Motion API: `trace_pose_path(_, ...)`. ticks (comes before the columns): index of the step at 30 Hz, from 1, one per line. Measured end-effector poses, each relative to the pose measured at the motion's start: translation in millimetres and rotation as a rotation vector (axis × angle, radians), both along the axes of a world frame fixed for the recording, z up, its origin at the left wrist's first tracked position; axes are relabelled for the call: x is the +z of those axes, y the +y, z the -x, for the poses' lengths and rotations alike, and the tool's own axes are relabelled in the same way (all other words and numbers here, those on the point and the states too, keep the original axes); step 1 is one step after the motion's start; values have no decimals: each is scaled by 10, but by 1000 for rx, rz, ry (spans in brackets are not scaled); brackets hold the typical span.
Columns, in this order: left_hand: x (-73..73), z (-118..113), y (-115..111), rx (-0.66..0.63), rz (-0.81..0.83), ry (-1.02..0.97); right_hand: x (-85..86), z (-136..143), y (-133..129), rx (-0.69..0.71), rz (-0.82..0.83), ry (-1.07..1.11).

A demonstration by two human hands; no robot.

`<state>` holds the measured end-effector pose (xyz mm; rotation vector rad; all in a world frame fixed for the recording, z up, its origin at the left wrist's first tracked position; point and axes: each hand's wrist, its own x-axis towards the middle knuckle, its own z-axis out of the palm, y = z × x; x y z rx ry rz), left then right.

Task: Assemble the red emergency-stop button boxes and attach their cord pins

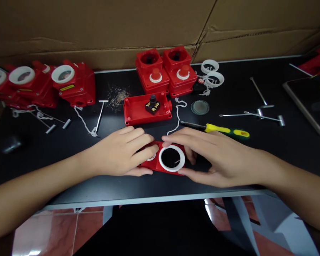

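Near the table's front edge lies a red cover (158, 164) with a white ring (162, 158) around its round opening. My left hand (125, 152) is wrapped over the cover's left end, fingers curled on top and thumb along the front edge. My right hand (218, 156) is beside the white ring, its thumb at the ring's lower right and its fingertips at the upper left. Just behind, an open red box (136, 111) holds a black part (152, 105). A white cord (178, 113) runs down toward my right fingers.
Red assembled boxes (82, 85) stand at the left, two more (154, 76) at the back. A yellow-green screwdriver (226, 131), glass discs (200, 107), white rings (210, 66) and small metal hammers (264, 94) lie right. Cardboard (96, 28) rises behind.
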<state>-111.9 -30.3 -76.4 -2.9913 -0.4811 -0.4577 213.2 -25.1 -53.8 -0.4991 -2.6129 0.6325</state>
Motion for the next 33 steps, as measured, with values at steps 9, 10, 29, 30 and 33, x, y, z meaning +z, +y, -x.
trace_pose_path(9, 21, -20, 20, -16, -42, 4, 9, -5, 6, -7, -44, -8)
trace_pose_path(10, 19, -18, 18, -16, -49, 7, 12, -5, 9, -1, -35, -7)
trace_pose_path(29, 140, -55, -143, -317, -217, -130, 72, -161, 221, -58, -307, -5)
trace_pose_path(30, 136, -59, -154, -310, -201, -121, 79, -169, 213, -23, -288, -25)
trace_pose_path(33, 129, -42, -168, -269, -145, -78, 66, -175, 185, 50, -214, -98)
